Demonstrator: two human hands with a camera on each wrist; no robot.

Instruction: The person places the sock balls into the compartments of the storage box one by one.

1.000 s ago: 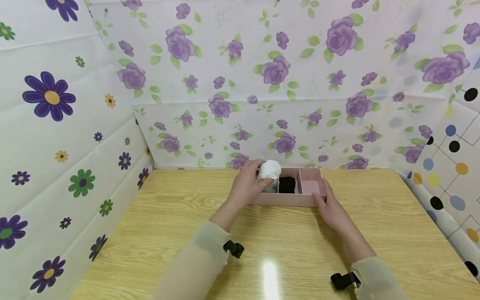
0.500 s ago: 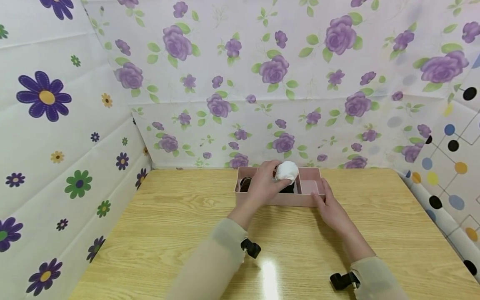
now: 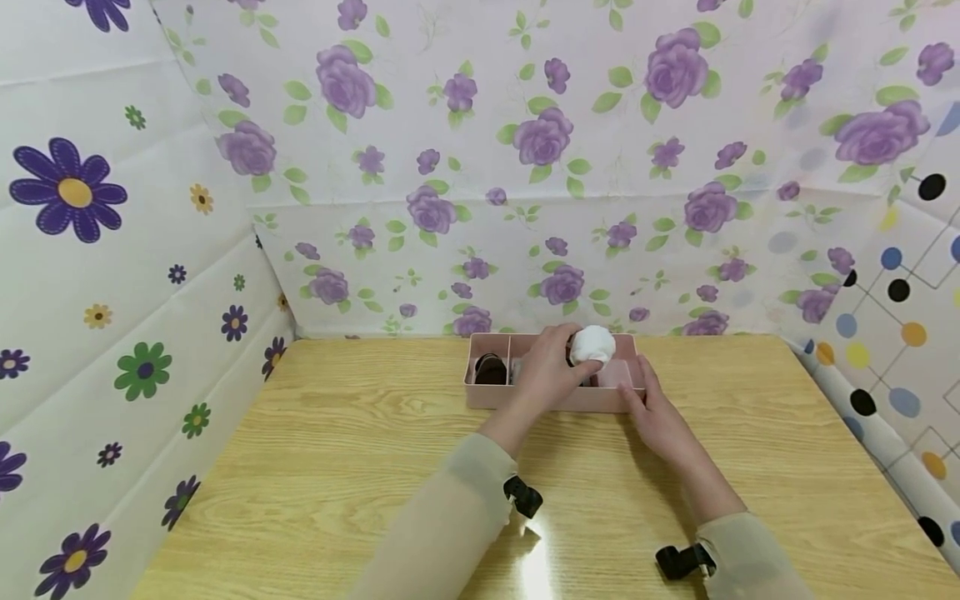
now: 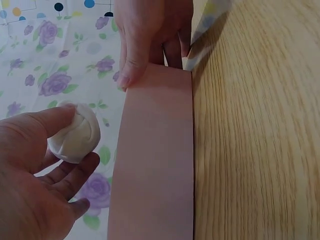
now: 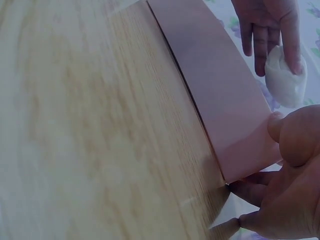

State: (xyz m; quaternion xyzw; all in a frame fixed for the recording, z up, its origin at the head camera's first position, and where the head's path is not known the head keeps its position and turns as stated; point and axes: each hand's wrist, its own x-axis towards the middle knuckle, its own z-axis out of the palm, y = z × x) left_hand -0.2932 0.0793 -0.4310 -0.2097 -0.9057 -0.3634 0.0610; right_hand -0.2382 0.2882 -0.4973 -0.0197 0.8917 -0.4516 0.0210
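My left hand (image 3: 546,368) pinches a balled-up white sock (image 3: 594,345) between thumb and fingers, above the right part of a long pink divided box (image 3: 491,397). In the left wrist view, folds show on the sock (image 4: 77,134), which is held higher than the box's rim. My right hand (image 3: 662,423) grips the right end of the box, its thumb on the front wall and its fingers round the end wall. A dark brown rolled item (image 3: 491,370) lies in the leftmost compartment. My left hand hides most of the middle compartments, and the rightmost one shows its bare pink floor.
The box stands at the back of a wooden table (image 3: 337,467), close to a flower-printed cloth backdrop (image 3: 420,275). More patterned cloth hangs on the left and right sides. Black wrist cameras sit on both sleeves.
My left hand has carried the white sock rightward along the box, from the left-middle part to over the right part, uncovering the brown item. The right hand keeps its grip on the box's end.
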